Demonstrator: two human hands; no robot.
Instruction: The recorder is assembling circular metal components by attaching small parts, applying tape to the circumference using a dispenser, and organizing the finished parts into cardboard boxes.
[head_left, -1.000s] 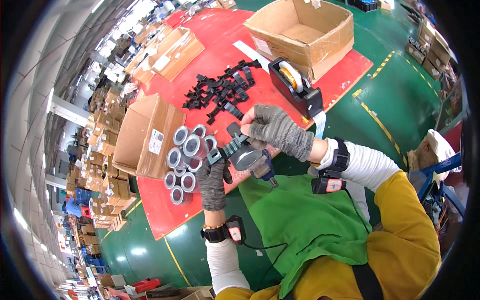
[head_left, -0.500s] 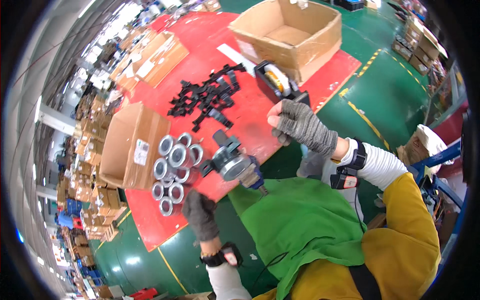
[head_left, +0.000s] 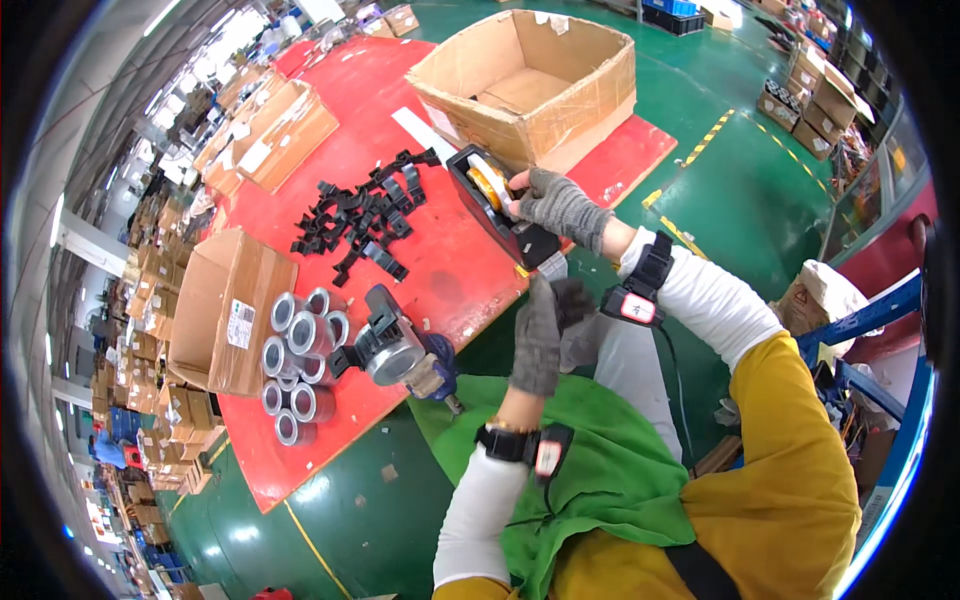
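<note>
A black tape dispenser [head_left: 478, 200] with a yellow-cored roll stands near the table's right edge. My right hand [head_left: 566, 210], in a grey fingerless glove, has its thumb and fingers closed at the roll's side. Just below the dispenser's near end is my gloved left hand [head_left: 540, 345], its fingers curled; whatever they may hold is hidden. At the table's near edge, a clamp-like fixture [head_left: 430, 377] carries a silver metal ring [head_left: 394, 360] with a black plastic clip [head_left: 380, 318] around it. Neither hand touches that fixture.
Several silver rings [head_left: 311, 333] are stacked left of the fixture, beside an open carton [head_left: 240, 310]. Black clips [head_left: 360, 215] lie heaped mid-table on the red top [head_left: 450, 290]. A large open carton [head_left: 575, 130] stands behind the dispenser. Blue metal framing [head_left: 868, 320] is at the right.
My left hand has moved right, from beside the rings to below the dispenser. My right hand has moved onto the dispenser's tape roll. The whole view has shifted slightly.
</note>
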